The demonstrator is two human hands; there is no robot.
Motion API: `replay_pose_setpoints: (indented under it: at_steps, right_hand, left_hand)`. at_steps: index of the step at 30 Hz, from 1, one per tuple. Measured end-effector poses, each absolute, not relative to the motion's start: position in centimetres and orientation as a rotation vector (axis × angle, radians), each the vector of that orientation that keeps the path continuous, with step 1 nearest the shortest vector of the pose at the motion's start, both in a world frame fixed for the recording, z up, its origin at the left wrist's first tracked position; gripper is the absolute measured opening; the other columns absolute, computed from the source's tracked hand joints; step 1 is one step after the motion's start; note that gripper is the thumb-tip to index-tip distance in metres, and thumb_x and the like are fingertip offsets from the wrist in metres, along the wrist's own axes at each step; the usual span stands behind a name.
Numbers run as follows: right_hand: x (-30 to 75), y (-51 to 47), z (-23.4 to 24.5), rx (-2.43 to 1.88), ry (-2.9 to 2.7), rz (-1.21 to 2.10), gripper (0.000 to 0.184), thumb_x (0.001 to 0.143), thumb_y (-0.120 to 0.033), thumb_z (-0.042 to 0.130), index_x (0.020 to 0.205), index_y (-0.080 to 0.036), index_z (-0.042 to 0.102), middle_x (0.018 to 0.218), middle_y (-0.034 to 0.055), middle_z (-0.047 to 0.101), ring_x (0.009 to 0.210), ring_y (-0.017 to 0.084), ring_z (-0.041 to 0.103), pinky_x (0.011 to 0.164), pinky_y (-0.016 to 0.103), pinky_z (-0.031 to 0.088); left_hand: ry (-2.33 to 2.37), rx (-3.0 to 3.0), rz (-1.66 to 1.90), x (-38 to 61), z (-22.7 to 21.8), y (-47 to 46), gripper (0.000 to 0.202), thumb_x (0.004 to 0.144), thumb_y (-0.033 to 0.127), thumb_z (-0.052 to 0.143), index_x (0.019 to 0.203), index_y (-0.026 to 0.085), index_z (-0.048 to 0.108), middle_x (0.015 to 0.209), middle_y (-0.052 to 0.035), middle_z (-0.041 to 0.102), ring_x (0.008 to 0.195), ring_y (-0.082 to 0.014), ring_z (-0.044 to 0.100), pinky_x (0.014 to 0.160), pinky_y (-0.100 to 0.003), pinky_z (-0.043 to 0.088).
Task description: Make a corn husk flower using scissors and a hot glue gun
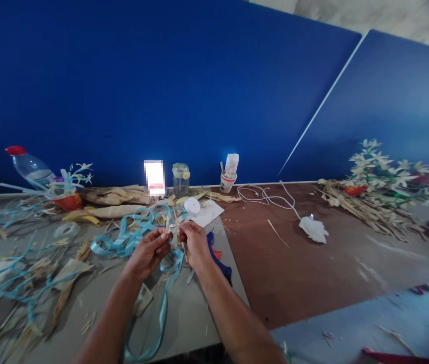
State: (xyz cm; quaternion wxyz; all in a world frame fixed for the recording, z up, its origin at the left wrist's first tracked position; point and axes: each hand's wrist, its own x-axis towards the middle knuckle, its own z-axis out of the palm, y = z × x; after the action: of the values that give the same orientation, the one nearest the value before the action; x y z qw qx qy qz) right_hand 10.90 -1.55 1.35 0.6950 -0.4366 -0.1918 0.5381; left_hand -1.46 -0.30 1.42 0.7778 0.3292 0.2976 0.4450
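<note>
My left hand [153, 250] and my right hand [195, 242] meet above the work surface, fingertips pinched close together. Between them is a small pale dried husk piece [175, 238], with a tiny shiny bit at its top that I cannot make out. Fingers cover part of it. Light blue ribbon [118, 242] lies in loops beside and behind my left hand, and one length runs down between my forearms. Just right of my right wrist is a blue glue gun [220, 263] with an orange trigger, partly hidden by the arm. A white round spool [192, 206] sits behind the hands.
Blue-wrapped stems [28, 283] and husk scraps cover the left side. A tilted red-capped bottle [32, 167], a lit phone [154, 178], a glass jar [181, 179] and a paper cup [228, 182] line the blue partition. Right are a white cable [275, 198] and white flowers [381, 167].
</note>
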Motion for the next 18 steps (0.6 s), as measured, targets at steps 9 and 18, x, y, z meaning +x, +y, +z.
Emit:
replay_pose_setpoints:
  at_steps: [9, 18]
  right_hand:
    - [10.6, -2.3, 2.7, -0.956, -0.454, 1.282, 0.016, 0.059, -0.022, 0.061, 0.046, -0.016, 0.053, 0.042, -0.0059, 0.048, 0.041, 0.005, 0.038, 0.044, 0.020, 0.025]
    - [10.6, -2.4, 2.7, -0.992, -0.481, 1.282, 0.018, 0.061, -0.023, 0.064, 0.047, -0.017, 0.054, 0.042, -0.0059, 0.048, 0.039, 0.005, 0.037, 0.044, 0.020, 0.027]
  left_hand:
    - [0.566, 0.751, 0.842, -1.8, 1.4, -0.3, 0.024, 0.067, 0.022, 0.076, 0.080, 0.010, 0.061, 0.067, 0.0040, 0.049, 0.042, 0.0023, 0.025, 0.039, -0.011, 0.027]
    - [0.584, 0.735, 0.811, -2.0, 0.9, -0.1, 0.023, 0.067, 0.021, 0.076, 0.083, 0.010, 0.063, 0.068, 0.0015, 0.054, 0.042, 0.0019, 0.024, 0.039, -0.012, 0.028]
